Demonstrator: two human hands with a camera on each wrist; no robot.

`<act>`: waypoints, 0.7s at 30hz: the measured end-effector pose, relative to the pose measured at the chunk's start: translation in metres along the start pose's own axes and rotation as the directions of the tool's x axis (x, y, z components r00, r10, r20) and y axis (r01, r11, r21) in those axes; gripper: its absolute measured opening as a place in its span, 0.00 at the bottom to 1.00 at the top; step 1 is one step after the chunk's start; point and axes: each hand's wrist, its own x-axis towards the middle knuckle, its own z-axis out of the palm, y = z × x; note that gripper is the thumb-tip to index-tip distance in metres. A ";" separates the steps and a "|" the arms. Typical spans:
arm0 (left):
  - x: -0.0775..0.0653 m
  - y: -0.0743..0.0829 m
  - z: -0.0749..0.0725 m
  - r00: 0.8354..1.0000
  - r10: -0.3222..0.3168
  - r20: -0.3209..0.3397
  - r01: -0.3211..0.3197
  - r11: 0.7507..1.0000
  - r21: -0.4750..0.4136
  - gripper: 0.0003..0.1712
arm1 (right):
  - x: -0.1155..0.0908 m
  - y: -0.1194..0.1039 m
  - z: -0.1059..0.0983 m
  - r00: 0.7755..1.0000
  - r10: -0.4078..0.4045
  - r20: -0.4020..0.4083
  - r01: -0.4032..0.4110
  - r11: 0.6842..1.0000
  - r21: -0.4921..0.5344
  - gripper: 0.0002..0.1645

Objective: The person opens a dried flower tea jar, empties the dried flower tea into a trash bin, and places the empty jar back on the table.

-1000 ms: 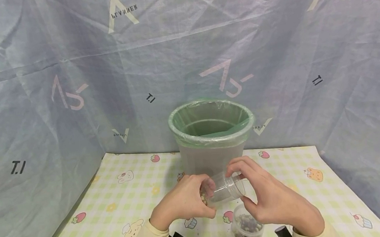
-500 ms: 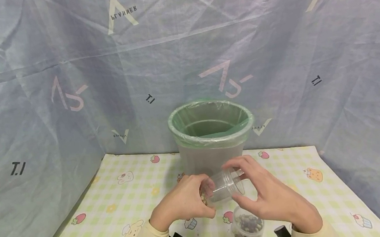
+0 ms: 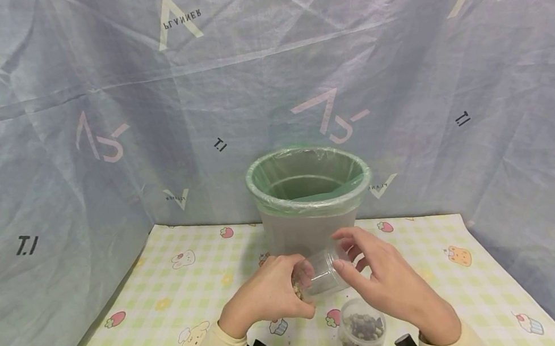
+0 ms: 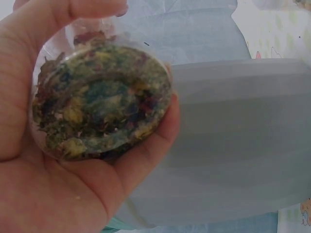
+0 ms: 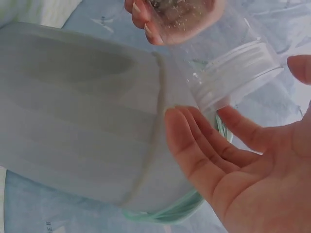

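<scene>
A clear plastic jar (image 3: 320,274) lies tilted in my left hand (image 3: 265,291), which grips it round the base with its mouth pointing right. Dried, mixed-coloured flakes fill the base end of the jar (image 4: 102,102) in the left wrist view. Beside the threaded mouth is my right hand (image 3: 382,275), its fingers loosely bent. In the right wrist view, the index fingertip of the right hand (image 5: 262,179) is at the rim and the thumb is apart from it. Whether a clear lid covers the mouth, I cannot tell.
Below the right hand, a second clear tub (image 3: 361,332) holding dark and pale bits stands on the checked tablecloth (image 3: 146,325). A grey bin (image 3: 295,234) with a green liner stands behind the hands. Dark crumbs lie near the front. Grey-blue cloth walls (image 3: 244,57) surround the table.
My right hand has shifted at the jar's mouth, turning so its thumb moves up from the lower rim to the near side. The left hand and jar stay in place.
</scene>
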 end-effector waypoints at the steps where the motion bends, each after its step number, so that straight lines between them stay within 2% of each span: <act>1: 0.000 0.000 0.000 1.000 -0.002 0.001 0.002 1.000 -0.002 0.21 | 0.000 0.000 0.001 1.000 0.010 -0.001 -0.010 1.000 -0.006 0.21; 12: -0.001 0.001 -0.002 1.000 -0.015 0.024 0.016 1.000 -0.023 0.21 | 0.002 -0.004 0.003 0.992 0.124 0.027 -0.123 0.992 -0.036 0.24; 21: 0.000 0.001 -0.001 1.000 0.008 0.014 -0.008 1.000 -0.018 0.20 | 0.001 -0.007 0.004 0.980 0.193 0.053 -0.190 0.980 -0.053 0.25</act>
